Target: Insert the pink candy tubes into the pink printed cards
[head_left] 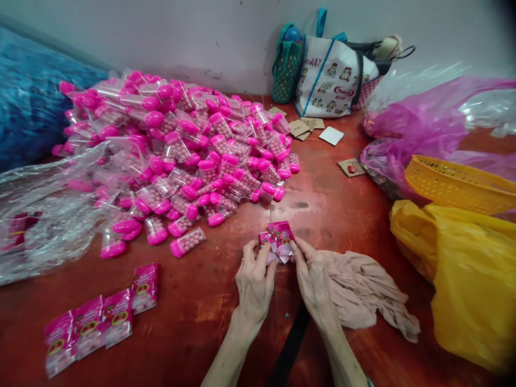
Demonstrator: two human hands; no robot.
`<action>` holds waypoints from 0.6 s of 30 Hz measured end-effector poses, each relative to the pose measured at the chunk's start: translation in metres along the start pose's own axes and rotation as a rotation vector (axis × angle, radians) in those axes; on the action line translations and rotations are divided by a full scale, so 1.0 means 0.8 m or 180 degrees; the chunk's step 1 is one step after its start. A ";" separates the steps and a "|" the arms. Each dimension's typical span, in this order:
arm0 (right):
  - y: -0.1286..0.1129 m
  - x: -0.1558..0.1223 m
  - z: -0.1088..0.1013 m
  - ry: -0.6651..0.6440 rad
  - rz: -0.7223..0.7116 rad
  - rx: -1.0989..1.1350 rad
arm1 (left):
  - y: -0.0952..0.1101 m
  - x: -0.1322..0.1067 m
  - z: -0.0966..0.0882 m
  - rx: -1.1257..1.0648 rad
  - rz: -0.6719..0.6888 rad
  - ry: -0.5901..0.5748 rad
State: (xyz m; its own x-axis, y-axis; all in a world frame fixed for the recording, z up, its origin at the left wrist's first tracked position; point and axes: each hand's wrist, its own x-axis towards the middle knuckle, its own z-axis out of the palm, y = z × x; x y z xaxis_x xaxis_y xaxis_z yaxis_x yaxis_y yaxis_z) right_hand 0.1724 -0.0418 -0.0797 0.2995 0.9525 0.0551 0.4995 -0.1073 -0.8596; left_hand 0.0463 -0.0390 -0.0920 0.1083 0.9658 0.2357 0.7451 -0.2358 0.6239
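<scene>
Pink printed packets [281, 232] stand between my hands, a few overlapping, with pale lilac flaps at their lower ends. My left hand [255, 277] has its thumb and fingers closed on their left side and lower edge. On the right edge, the fingers and thumb of my right hand [312, 279] pinch the same packets. How many I hold is hidden by my fingers. Beyond them lies a large heap of clear bottles [209, 166] with bright pink caps and pale pink balls inside. At lower left, several filled pink sachets [91, 325] lie in an overlapping row.
Right of my hands is a crumpled beige cloth [363, 290]. Farther right are a yellow plastic bag [475, 279], a yellow basket [463, 180] and a purple bag [435, 113]. Clear plastic [52, 215] spreads at left below a blue sack [36, 91]. A white tote [332, 78] stands by the wall.
</scene>
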 end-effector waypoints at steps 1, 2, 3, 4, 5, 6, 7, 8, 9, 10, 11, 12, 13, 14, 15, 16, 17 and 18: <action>-0.001 0.001 -0.002 0.0036 0.0041 -0.0011 | 0.000 0.000 0.000 0.0014 0.0016 -0.0030; -0.002 0.003 -0.003 0.0069 0.0065 -0.0026 | 0.001 0.000 0.000 0.0022 0.0021 -0.0050; -0.001 0.005 -0.004 0.0096 0.0076 -0.0042 | 0.001 0.000 -0.001 0.0021 0.0014 -0.0057; 0.000 0.007 -0.005 0.0109 0.0076 -0.0058 | 0.001 0.000 -0.001 0.0009 0.0003 -0.0053; 0.002 0.008 -0.005 0.0126 0.0062 -0.0074 | 0.001 0.000 -0.001 -0.0014 -0.0011 -0.0038; 0.004 0.009 -0.006 0.0146 0.0038 -0.0092 | 0.001 0.000 0.000 -0.0048 -0.0026 -0.0021; 0.006 0.009 -0.006 0.0160 0.0013 -0.0112 | 0.001 0.000 0.000 -0.0096 -0.0039 0.0000; 0.008 0.008 -0.006 0.0165 -0.0018 -0.0130 | 0.000 0.000 0.000 -0.0161 -0.0050 0.0028; 0.009 0.005 -0.006 0.0165 -0.0062 -0.0142 | 0.000 0.001 0.000 -0.0235 -0.0068 0.0053; 0.011 0.002 -0.007 0.0158 -0.0113 -0.0147 | -0.001 0.001 0.000 -0.0314 -0.0092 0.0075; 0.011 -0.003 -0.009 0.0153 -0.0162 -0.0144 | -0.001 0.001 0.000 -0.0390 -0.0118 0.0099; 0.012 -0.009 -0.011 0.0141 -0.0220 -0.0141 | -0.001 0.002 0.000 -0.0451 -0.0148 0.0119; 0.012 -0.015 -0.013 0.0117 -0.0288 -0.0145 | -0.001 0.002 0.000 -0.0494 -0.0178 0.0139; 0.012 -0.021 -0.015 0.0085 -0.0362 -0.0162 | -0.001 0.003 -0.001 -0.0523 -0.0192 0.0157; 0.012 -0.026 -0.018 0.0049 -0.0434 -0.0193 | -0.001 0.004 -0.001 -0.0541 -0.0182 0.0172; 0.012 -0.030 -0.019 0.0015 -0.0504 -0.0234 | 0.000 0.005 -0.001 -0.0546 -0.0151 0.0188; 0.011 -0.032 -0.021 -0.0014 -0.0566 -0.0280 | 0.000 0.006 -0.002 -0.0530 -0.0111 0.0190; 0.012 -0.033 -0.021 -0.0027 -0.0606 -0.0325 | 0.001 0.006 -0.002 -0.0487 -0.0062 0.0177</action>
State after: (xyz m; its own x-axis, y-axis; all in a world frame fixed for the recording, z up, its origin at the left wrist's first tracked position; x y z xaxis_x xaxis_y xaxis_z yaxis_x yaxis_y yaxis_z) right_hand 0.1829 -0.0725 -0.0805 0.1853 0.9607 0.2069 0.6263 0.0468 -0.7782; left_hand 0.0464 -0.0344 -0.0896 0.0551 0.9639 0.2607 0.6374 -0.2349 0.7339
